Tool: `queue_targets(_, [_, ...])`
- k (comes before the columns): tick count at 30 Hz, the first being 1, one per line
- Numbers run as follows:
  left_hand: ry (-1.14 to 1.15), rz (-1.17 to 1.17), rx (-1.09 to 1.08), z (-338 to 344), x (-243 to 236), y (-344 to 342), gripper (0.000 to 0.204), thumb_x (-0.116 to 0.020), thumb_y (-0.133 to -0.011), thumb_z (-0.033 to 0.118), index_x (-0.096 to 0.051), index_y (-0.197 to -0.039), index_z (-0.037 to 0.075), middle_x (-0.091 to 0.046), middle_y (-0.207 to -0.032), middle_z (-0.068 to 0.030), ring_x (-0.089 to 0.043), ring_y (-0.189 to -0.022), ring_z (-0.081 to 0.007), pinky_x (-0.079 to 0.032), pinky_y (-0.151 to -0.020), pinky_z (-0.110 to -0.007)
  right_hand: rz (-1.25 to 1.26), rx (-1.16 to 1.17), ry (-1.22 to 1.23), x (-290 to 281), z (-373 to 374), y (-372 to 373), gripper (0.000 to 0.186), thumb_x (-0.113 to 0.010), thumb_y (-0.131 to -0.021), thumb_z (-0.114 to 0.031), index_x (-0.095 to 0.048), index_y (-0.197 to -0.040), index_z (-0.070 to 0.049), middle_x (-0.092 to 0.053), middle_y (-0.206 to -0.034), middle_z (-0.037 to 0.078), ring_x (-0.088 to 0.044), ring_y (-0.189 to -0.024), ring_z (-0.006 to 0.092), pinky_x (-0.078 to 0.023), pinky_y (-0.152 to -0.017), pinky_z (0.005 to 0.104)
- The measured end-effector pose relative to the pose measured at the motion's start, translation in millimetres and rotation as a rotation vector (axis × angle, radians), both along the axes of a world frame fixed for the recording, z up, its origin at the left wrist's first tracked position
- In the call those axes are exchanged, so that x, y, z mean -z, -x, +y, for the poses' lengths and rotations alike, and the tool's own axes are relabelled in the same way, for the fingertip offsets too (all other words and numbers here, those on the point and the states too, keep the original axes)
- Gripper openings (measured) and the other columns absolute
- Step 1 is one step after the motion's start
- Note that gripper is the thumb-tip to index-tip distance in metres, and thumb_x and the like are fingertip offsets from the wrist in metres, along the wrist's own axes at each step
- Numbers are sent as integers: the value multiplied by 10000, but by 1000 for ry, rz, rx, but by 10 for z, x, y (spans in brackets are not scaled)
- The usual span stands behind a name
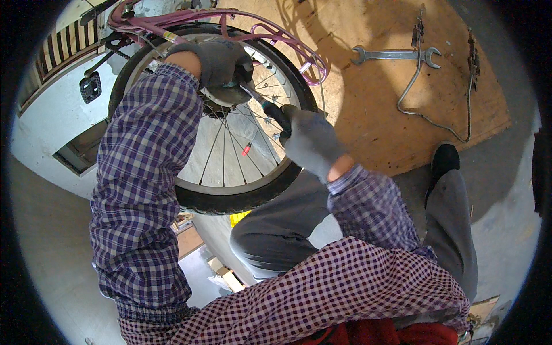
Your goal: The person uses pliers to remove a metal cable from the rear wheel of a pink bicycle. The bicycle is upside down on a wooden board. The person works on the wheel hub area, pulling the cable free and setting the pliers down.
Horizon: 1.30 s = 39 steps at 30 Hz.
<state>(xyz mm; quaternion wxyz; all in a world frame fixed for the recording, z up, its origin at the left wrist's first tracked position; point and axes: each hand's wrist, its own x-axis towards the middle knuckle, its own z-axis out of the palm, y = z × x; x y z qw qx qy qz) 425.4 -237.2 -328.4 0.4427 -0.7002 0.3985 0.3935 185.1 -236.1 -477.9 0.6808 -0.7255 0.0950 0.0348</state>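
A bicycle wheel [247, 190] with a black tyre and thin spokes stands in front of me, in a pink bicycle frame [190, 17]. My left hand [221, 62], in a dark grey glove, is at the wheel's hub, with its fingers curled in; what they grip is hidden. Just below them shows a round silver hub part [229, 95]. My right hand [310, 140], in a lighter grey glove, is closed round the dark handle of a tool that looks like a screwdriver [275, 114]. Its metal shaft points up and left to the left hand's fingers; its tip is hidden.
On the wooden board [368, 132] to the right lie a large open-ended wrench [397, 54] and a bent metal cable [402, 103] with dark ends. A black pedal [90, 87] hangs at the left. Something small and red [246, 150] shows through the spokes.
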Motion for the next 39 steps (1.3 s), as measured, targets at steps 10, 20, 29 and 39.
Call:
queue_targets(10, [168,1,169,205,44,-105,390,-773,-760,45,-755,-1145,108,-750,-1137,-144,-718,-1094,-336,-574,-972,-426,147,-362,-1062,335,-211,-85,293,-785,-883,-134,-706,-1134,-7,-774,-921,94,-647,-679,114,-494,-593,256])
queue_targets(20, [56,-17,64,4,29,71,415,-754,-746,18,-753,-1150,113,-744,-1176,-159,-708,-1124,-362,-571,-978,-439,169,-364,-1042,393,-218,-108,284,-822,-863,-133,-724,-1112,-36,-721,-845,37,-622,-658,101,-489,-593,267])
queue_targets(29, [61,-44,61,-1,7,119,439,-698,-771,-9,-745,-1184,133,-727,-1219,-150,-691,-1166,-350,-558,-1002,-448,204,-353,-898,317,-304,-63,326,-809,-854,-130,-717,-1153,-39,-714,-857,46,-613,-653,117,-511,-609,265])
queue_targets(39, [7,3,169,109,61,-59,516,-737,-797,72,-687,-1304,159,-713,-1275,-157,-672,-1210,-359,-553,-1021,-463,91,-115,-291,555,-94,144,457,-672,-887,-89,-628,-1339,-42,-746,-1023,214,-755,-850,342,-611,-762,435])
